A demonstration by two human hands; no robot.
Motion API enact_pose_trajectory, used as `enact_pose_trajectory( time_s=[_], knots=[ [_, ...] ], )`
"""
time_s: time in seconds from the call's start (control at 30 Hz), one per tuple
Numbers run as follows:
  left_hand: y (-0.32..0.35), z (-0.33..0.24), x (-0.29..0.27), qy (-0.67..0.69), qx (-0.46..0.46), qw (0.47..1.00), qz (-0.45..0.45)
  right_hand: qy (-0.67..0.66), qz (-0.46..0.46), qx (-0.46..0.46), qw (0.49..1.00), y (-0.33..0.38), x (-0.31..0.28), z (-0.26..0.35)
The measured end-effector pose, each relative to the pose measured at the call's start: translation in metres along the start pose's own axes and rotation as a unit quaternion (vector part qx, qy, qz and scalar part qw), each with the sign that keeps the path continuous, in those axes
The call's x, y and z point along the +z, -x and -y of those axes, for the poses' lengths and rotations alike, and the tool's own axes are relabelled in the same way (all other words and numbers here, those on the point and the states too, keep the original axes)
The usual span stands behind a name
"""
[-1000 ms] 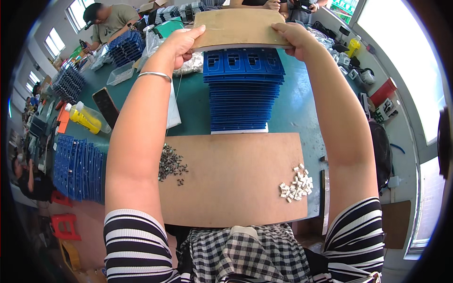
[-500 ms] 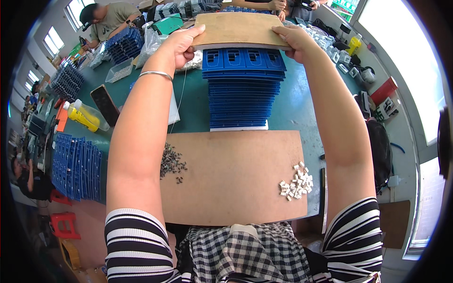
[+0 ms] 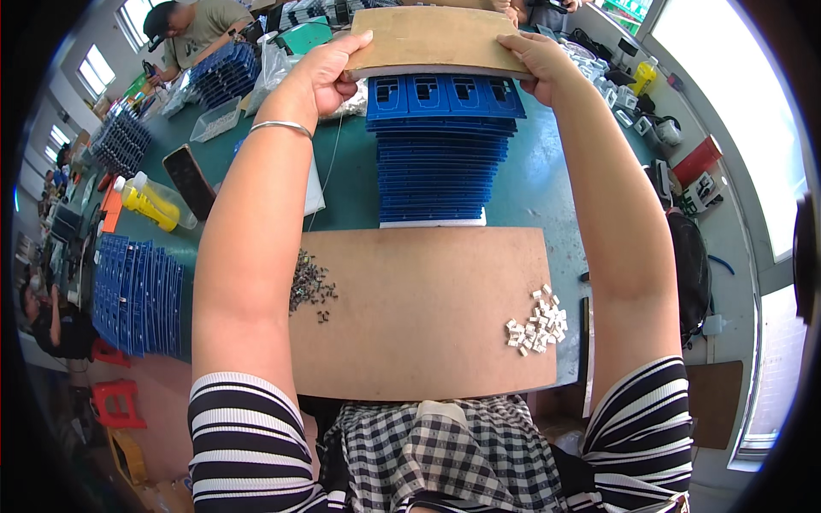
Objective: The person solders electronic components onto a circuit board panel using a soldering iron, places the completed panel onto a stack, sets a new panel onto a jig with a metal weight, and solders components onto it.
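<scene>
Both my hands grip a flat brown board (image 3: 436, 38) with a pale layer along its near edge. My left hand (image 3: 332, 73) closes on its left end, thumb on top, and my right hand (image 3: 540, 64) does the same at the right end. Directly below the board rises a tall stack of blue circuit boards (image 3: 436, 162) standing on a white base (image 3: 432, 224). Whether the brown board touches the stack I cannot tell. Closer to me lies a larger brown board (image 3: 419, 316), bearing a pile of small dark components (image 3: 310, 282) and a pile of small white connectors (image 3: 539, 323).
At the left stand a row of blue circuit boards (image 3: 141, 295), yellow-labelled bottles (image 3: 150, 205) and a dark phone (image 3: 190, 181). A clear tray (image 3: 215, 121) holds small parts. A co-worker (image 3: 192, 38) sits at the far left. White parts and a yellow bottle (image 3: 643, 77) line the right side.
Both hands and the brown board have shifted slightly toward the top of the picture; the rest of the scene has also shifted up a little. The grip is unchanged.
</scene>
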State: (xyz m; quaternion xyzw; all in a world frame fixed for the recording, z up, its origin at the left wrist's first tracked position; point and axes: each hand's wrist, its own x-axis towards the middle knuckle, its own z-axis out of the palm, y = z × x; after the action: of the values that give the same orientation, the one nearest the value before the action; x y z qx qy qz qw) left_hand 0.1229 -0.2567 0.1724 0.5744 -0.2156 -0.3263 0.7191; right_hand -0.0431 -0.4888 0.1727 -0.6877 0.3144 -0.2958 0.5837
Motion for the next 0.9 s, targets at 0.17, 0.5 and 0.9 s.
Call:
enact_pose_trajectory(
  time_s=[0.17,0.5,0.9],
  knots=[
    [-0.005,0.0,-0.008,0.023,0.013,1.0,0.01,0.013,0.005,-0.01,1.0,0.002,-0.005,0.006],
    [0.108,-0.068,-0.024,0.141,0.134,0.977,0.084,-0.104,0.184,-0.078,0.974,0.116,0.006,0.114],
    [0.278,0.07,-0.069,0.299,0.363,0.853,0.226,-0.142,0.236,-0.094,0.957,0.288,0.093,0.051]
  ],
)
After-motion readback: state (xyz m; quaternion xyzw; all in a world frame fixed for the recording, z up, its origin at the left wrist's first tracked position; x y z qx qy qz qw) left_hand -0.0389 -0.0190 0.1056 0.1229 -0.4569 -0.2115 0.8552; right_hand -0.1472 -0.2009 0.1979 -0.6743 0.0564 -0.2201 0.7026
